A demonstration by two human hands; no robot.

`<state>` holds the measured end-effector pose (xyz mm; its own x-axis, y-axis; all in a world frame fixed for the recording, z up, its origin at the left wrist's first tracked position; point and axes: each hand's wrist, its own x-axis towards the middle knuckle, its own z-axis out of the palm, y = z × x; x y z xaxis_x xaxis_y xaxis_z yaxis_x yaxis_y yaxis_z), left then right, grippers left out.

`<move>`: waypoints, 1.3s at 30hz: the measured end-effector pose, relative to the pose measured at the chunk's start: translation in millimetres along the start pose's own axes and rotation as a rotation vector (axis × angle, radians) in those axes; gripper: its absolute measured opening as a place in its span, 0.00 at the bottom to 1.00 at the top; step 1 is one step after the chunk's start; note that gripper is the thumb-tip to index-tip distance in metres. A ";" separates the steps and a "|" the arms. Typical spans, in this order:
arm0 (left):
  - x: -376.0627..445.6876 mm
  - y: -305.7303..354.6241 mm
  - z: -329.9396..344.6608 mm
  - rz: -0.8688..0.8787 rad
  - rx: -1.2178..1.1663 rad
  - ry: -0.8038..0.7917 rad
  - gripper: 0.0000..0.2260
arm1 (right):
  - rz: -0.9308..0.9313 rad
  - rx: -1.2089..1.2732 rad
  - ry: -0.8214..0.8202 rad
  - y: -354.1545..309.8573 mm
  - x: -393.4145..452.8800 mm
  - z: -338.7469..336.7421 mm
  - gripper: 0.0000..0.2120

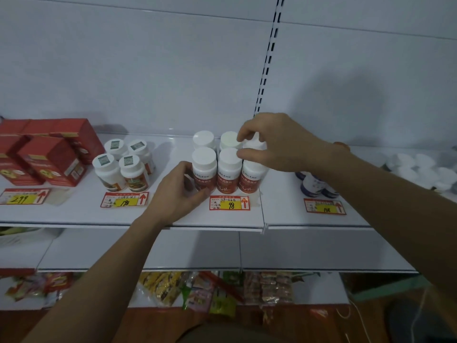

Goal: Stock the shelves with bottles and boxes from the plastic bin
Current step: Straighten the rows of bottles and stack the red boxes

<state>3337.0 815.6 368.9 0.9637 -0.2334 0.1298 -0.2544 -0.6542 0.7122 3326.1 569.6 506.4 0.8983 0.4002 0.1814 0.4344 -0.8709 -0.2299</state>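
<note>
Our left hand (178,186) grips the front-left red-labelled bottle (204,168) on the shelf (81,214); our right hand (269,144) pinches the front-right bottle's cap (254,144).

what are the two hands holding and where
Left hand grips the front-left red-labelled white-capped bottle by its lower body; right hand grips the front-right bottle by its cap.

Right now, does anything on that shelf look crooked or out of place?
Mostly tidy. The red boxes at the left sit angled and overlapping, not squared to the shelf edge. The red-labelled bottles both hands are touching stand upright in rows.
</note>
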 end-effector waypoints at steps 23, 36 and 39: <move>3.0 -3.1 2.0 0.043 0.019 0.008 0.26 | -0.047 -0.103 -0.105 -16.4 24.2 22.9 0.20; 3.0 -2.8 1.2 0.045 0.030 0.012 0.26 | 0.087 0.028 -0.066 21.8 -10.4 7.5 0.20; 1.7 -2.3 0.5 0.044 0.031 0.016 0.25 | 0.090 0.029 -0.079 26.0 -11.5 9.6 0.19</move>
<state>3339.2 816.3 367.1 0.9526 -0.2512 0.1717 -0.2988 -0.6658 0.6837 3327.7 545.1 489.2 0.9357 0.3430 0.0827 0.3524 -0.8963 -0.2694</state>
